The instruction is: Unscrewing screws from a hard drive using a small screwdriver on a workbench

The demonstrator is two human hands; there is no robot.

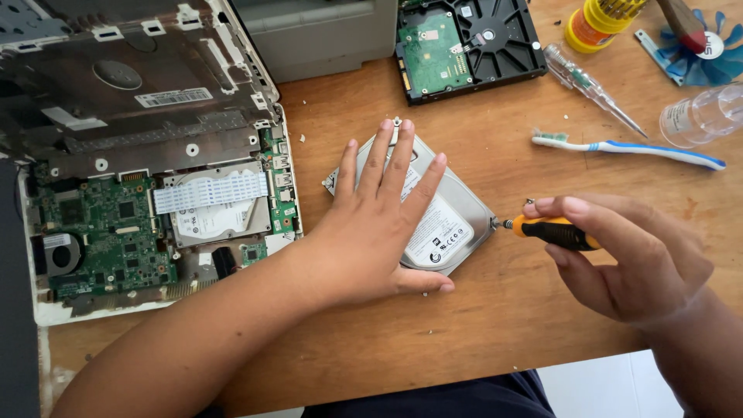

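A silver hard drive (449, 224) with a white label lies flat on the wooden table (480, 325). My left hand (379, 217) rests flat on top of it, fingers spread, pressing it down. My right hand (619, 255) grips a small screwdriver (553, 232) with a yellow and black handle. Its tip touches the right corner of the drive, where a small screw sits.
An opened laptop (147, 155) with bare green circuit boards lies at the left. A second hard drive (464, 46), board side up, sits at the back. A clear-handled screwdriver (588, 85), a toothbrush (627, 149), a clear bottle (700, 114), a blue fan (708, 50) and a yellow bit holder (596, 23) lie at the back right.
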